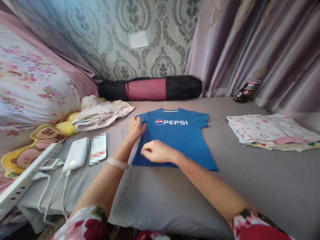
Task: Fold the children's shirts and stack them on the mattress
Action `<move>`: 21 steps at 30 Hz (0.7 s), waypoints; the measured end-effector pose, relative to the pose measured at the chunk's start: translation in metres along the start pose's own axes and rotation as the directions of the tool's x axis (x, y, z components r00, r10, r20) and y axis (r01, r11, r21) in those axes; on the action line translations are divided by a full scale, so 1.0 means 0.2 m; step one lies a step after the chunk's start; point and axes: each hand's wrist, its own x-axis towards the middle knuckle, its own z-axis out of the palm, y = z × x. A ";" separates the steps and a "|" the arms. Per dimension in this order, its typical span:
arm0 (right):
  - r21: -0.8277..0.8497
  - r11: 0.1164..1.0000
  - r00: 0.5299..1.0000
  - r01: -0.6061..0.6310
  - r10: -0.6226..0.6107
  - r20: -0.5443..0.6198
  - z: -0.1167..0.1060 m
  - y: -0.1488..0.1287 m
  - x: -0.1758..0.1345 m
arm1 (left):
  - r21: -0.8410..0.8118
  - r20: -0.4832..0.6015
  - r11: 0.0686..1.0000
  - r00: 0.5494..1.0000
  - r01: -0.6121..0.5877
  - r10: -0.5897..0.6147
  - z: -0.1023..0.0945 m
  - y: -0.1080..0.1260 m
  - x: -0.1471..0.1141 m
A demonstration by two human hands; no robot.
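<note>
A blue T-shirt (pixel 175 141) with a white "PEPSI" print and a round logo lies spread flat, its neck pointing away from me. At its left sleeve, my left hand (pixel 137 127) is closed, fingers bent down on the sleeve's edge. A pale bangle (pixel 117 164) circles that wrist. My right hand (pixel 158 151) reaches across the lower left part of the shirt. Its fingers are curled together at the shirt's left side, and the fingertips are partly hidden.
Folded pale cloths (pixel 102 115) lie left, patterned folded cloths (pixel 272 131) right. A black-and-pink long bag (pixel 146 89) rests against the wall. A white power bank (pixel 76 153), power strip (pixel 27 176) and cables sit at the left edge. A dark bottle (pixel 246 93) stands back right.
</note>
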 end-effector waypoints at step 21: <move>-0.495 0.836 0.972 -0.237 0.209 -0.112 -0.02 0.38 -0.40 | -0.186 0.389 0.862 0.770 -0.471 0.505 -0.04 0.28 -0.59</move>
